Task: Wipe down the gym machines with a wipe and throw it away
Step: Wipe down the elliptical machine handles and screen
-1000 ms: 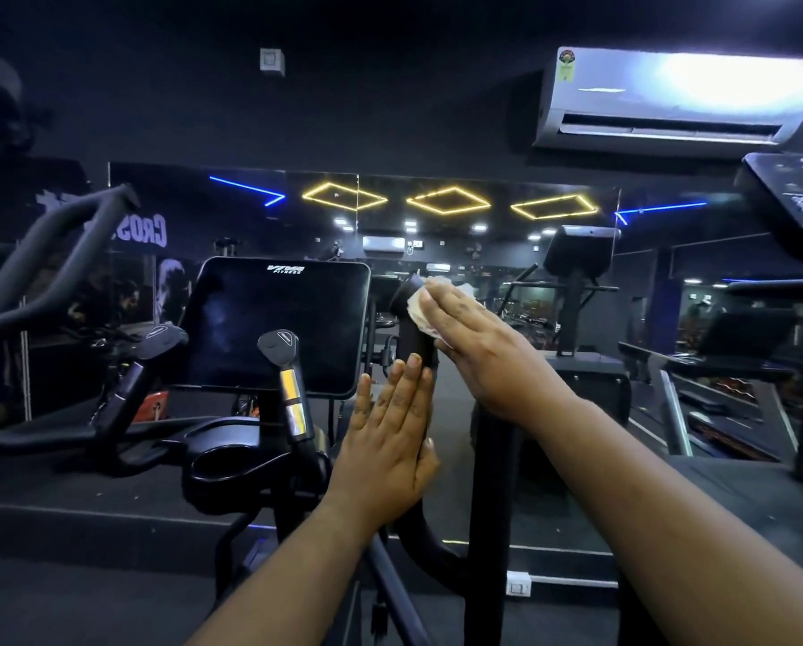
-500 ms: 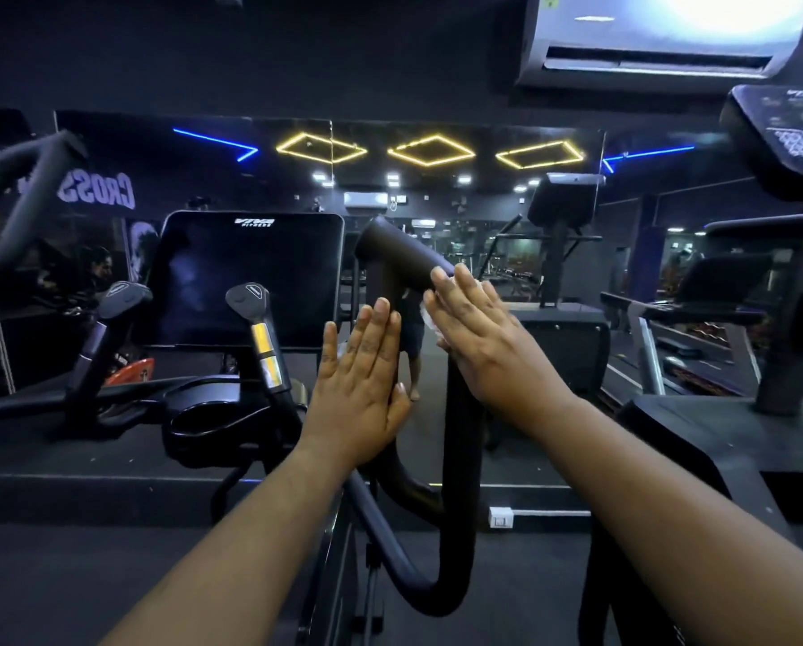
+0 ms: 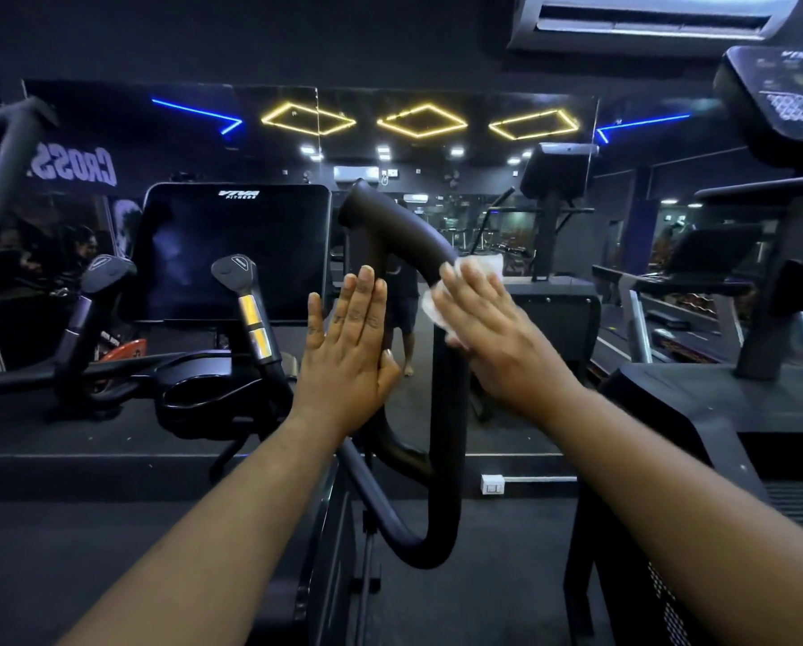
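Note:
The black curved handle (image 3: 399,230) of a cardio machine rises in the middle of the head view. My right hand (image 3: 492,338) presses a white wipe (image 3: 436,312) against the handle's right side just below its bend, fingers laid out nearly straight over the wipe. The wipe's edges show above and left of my fingers. My left hand (image 3: 348,356) lies flat against the left side of the same handle's lower upright, fingers straight and together, holding nothing.
The machine's dark console screen (image 3: 236,254) stands to the left, with two short grips (image 3: 245,300) and a cup holder (image 3: 194,398) below it. Another machine's black body (image 3: 716,412) and console (image 3: 781,100) crowd the right. A mirror wall lies ahead, with an air conditioner (image 3: 646,16) above.
My right hand has slid the wipe down from the handle's tip to below its bend. My left hand stays flat against the upright.

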The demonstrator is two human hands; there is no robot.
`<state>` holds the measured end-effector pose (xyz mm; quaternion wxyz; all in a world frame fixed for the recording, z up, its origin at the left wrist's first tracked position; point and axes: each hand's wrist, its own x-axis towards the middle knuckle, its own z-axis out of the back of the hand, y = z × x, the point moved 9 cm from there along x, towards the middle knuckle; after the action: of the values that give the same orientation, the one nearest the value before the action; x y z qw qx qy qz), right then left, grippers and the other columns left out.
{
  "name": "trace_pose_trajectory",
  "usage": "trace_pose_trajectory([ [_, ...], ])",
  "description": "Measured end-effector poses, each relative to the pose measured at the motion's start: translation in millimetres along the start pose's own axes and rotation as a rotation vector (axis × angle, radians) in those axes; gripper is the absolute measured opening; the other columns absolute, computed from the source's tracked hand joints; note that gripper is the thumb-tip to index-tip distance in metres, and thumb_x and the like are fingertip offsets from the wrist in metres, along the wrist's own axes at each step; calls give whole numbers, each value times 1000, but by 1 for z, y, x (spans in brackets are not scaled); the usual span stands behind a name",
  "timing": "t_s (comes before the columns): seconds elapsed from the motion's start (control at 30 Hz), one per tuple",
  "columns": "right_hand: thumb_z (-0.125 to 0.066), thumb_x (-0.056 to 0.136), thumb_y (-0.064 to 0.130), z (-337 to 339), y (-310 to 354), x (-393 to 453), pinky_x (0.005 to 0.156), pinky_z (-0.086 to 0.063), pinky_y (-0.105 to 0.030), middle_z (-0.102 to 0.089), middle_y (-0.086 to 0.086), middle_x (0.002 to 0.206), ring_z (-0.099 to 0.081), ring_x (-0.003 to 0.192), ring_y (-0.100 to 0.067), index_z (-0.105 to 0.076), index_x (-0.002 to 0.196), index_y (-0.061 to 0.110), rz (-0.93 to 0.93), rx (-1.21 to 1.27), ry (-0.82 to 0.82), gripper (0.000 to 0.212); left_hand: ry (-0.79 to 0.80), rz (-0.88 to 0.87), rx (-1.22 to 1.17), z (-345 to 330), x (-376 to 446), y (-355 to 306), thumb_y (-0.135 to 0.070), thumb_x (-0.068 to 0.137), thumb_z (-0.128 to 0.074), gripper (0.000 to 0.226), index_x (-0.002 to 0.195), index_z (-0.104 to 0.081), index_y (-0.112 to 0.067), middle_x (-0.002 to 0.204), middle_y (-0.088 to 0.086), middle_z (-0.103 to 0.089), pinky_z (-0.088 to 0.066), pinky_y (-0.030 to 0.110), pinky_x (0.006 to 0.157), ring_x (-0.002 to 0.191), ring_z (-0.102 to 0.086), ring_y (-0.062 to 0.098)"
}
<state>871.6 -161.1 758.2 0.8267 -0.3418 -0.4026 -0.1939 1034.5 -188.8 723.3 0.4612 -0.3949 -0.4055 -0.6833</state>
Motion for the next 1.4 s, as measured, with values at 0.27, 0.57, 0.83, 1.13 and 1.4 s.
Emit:
trace_pose_trajectory([
  [0.27, -47, 106, 14, -41, 19, -41, 123, -22, -59, -28, -15, 163, -18, 154, -37, -40, 151, 2, 12, 10, 26, 47, 8, -7, 61, -1, -12, -5, -31, 96, -45, 78, 162, -14, -3, 170, 15, -1, -9, 64, 124, 159, -5, 29],
  [0.57, -48, 108, 18, -56, 61, -111, 125, -22, -52, -28, -16, 163, -19, 155, -35, -32, 155, 6, 86, 117, 163, 52, 23, 5, 66, -2, -23, -13, -25, 96, -50, 77, 161, -18, -2, 168, 15, 1, -12, 65, 123, 158, -1, 29],
  [0.83, -43, 108, 18, -32, -1, -26, 128, -14, -40, -7, -20, 167, -7, 156, -37, -26, 157, 0, -342, 256, -67, 55, 42, 5, 48, -4, -24, -11, -29, 99, -44, 77, 163, -9, -5, 169, 13, 6, -6, 64, 124, 158, 4, 28],
  [1.13, -49, 106, 12, -78, 77, -136, 121, -30, -54, -30, -23, 161, -20, 153, -42, -41, 150, -5, -147, 104, 75, 47, 54, 12, 39, -4, -24, -12, -30, 97, -44, 81, 163, -4, -7, 168, 9, 15, 2, 60, 125, 158, 6, 28],
  [1.4, -49, 105, 9, -26, 40, -62, 125, -19, -52, -35, -25, 158, -21, 151, -39, -41, 149, -3, -62, 67, 6, 47, 37, 4, 34, -4, -24, -12, -29, 97, -43, 83, 162, 5, -10, 168, 7, 20, 4, 59, 125, 158, 6, 28],
])
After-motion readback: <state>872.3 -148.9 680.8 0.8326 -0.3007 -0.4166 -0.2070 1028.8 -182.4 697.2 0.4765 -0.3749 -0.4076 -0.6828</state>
